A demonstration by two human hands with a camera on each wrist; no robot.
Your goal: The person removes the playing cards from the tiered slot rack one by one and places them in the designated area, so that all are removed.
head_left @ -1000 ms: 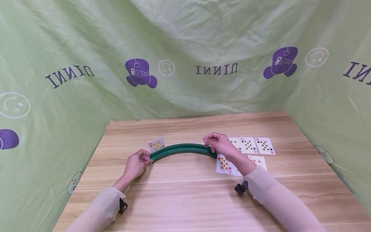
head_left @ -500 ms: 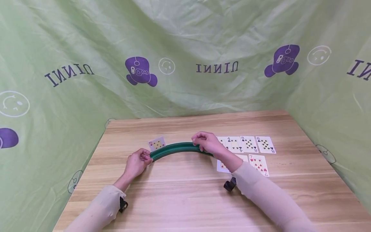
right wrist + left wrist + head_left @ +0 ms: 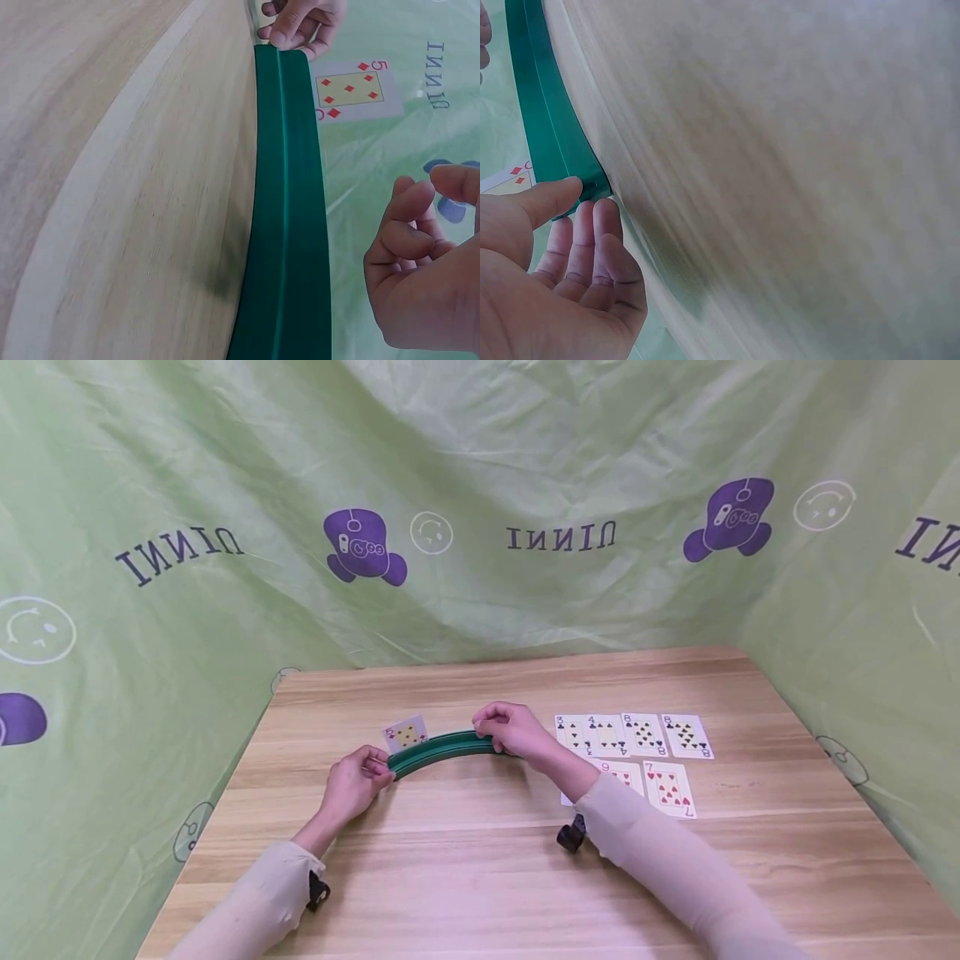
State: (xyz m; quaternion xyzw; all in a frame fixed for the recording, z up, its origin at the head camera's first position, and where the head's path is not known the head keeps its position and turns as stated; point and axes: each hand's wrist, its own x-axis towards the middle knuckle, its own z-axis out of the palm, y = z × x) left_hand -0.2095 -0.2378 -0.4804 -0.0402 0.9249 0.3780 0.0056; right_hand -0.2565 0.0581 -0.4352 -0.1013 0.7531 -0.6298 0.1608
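Note:
A curved green card holder [image 3: 442,749] lies across the middle of the table. My left hand [image 3: 351,787] pinches its left end, thumb on top and fingers beneath in the left wrist view. At that end the five of diamonds [image 3: 406,734] stands up in the holder; its whole face shows in the right wrist view [image 3: 352,88]. My right hand [image 3: 517,732] hovers over the holder's right part and hides its right end in the head view. Its fingers [image 3: 401,240] are loosely bent, with no card between thumb and forefinger.
Right of the holder lie two rows of face-up playing cards. The back row has black cards, among them a three [image 3: 573,735] and a four [image 3: 607,735]. In the front row are red cards, including the seven of hearts [image 3: 670,789]; my right forearm partly covers this row.
My right hand has moved left along the holder, away from the card rows, uncovering the black three and four and the seven of hearts. My left hand and the five of diamonds stay put.

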